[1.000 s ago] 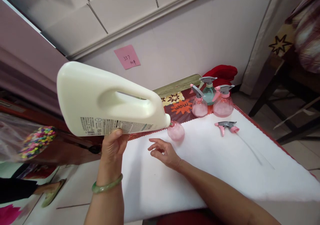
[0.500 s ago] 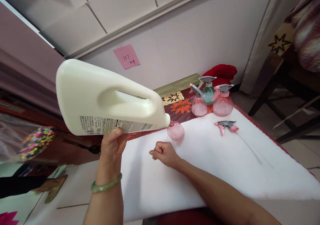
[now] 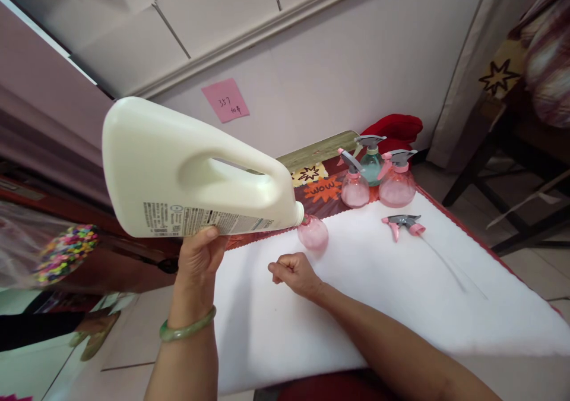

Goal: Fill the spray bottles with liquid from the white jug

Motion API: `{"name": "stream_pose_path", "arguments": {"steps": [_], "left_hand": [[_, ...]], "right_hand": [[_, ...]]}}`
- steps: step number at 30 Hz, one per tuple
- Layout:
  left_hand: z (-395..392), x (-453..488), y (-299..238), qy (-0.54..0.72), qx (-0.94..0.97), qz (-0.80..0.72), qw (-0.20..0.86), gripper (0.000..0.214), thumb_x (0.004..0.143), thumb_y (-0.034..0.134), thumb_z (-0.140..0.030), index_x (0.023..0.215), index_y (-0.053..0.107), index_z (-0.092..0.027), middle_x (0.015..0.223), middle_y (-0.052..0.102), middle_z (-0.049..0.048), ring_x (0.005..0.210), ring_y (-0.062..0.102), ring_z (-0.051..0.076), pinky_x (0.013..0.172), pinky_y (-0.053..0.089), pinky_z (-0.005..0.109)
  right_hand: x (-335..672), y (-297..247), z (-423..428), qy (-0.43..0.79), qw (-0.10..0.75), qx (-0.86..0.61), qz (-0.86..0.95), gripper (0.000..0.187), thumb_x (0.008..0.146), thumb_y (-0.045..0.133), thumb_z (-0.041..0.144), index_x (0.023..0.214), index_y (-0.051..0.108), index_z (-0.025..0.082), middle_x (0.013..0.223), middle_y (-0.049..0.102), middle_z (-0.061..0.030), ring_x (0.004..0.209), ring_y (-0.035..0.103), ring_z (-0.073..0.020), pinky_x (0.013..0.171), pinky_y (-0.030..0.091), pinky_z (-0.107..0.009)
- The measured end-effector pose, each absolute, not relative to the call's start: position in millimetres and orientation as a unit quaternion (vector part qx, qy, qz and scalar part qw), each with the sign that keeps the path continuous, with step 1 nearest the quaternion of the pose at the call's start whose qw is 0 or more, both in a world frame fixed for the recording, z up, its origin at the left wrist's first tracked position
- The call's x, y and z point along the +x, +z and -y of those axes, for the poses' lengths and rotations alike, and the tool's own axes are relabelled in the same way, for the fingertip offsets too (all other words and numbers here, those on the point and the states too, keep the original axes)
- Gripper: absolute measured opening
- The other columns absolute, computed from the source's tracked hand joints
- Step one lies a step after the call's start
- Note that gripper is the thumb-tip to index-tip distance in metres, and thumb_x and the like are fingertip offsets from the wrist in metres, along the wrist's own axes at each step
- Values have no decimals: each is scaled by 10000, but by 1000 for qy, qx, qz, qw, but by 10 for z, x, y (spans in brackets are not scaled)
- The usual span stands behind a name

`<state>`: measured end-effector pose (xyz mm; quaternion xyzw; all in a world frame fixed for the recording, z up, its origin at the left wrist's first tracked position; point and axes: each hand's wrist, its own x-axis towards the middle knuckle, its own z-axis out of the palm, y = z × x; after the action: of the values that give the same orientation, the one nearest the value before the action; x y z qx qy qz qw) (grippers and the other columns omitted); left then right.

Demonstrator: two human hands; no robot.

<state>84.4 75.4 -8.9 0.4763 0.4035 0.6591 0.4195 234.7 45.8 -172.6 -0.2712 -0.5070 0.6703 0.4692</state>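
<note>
My left hand (image 3: 203,251) supports a large pale green-white jug (image 3: 146,151) from below, its thumb on the printed label. The jug is tilted, its base raised at the left and its uncapped neck at the mouth of a round pink spray bottle (image 3: 313,234) without its head. That bottle stands on the white table cover. My right hand (image 3: 294,272) is closed in a fist just in front of the pink bottle, not touching it; whatever its fingers hold, if anything, is hidden. A grey-and-pink spray head (image 3: 404,224) with a thin tube lies to the right.
Two pink spray bottles (image 3: 398,186) and a green one (image 3: 371,166) stand at the table's back right, by a red cloth (image 3: 396,132). A pink note (image 3: 225,100) is on the wall. A dark stool (image 3: 485,169) stands right; another person's foot (image 3: 100,332) shows lower left.
The jug has tipped slightly more, its base rising a little while its neck stays at the pink bottle. My right hand has barely moved.
</note>
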Motion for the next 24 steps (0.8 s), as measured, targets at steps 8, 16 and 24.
{"name": "stream_pose_path", "arguments": {"steps": [8,16,24], "left_hand": [[-772,885,-65,668,479,-383,422,585,618,800,-177,1156,684,-373,1166,751,-25,1245,628,313,1028,545,492],[-777,932,-22,662,486,-387,419,606,596,835,-202,1163,686,-356,1246,721,-11,1326,559,356,1067,522,529],[-776,967,20,657,494,-373,431,642,617,833,-167,1207,659,-348,1288,701,-1,1333,551,352,1068,518,539]], "right_hand": [[2362,-1724,-465,668,462,-274,516,529,830,694,568,488,484,223,532,636,-13,612,680,-194,584,489,-287],[2372,-1711,-463,671,450,-283,517,522,821,687,598,505,500,227,509,613,-6,626,683,-198,593,490,-289],[2366,-1735,-467,667,460,-273,519,507,840,681,544,495,498,221,522,631,-10,616,679,-191,595,484,-289]]}}
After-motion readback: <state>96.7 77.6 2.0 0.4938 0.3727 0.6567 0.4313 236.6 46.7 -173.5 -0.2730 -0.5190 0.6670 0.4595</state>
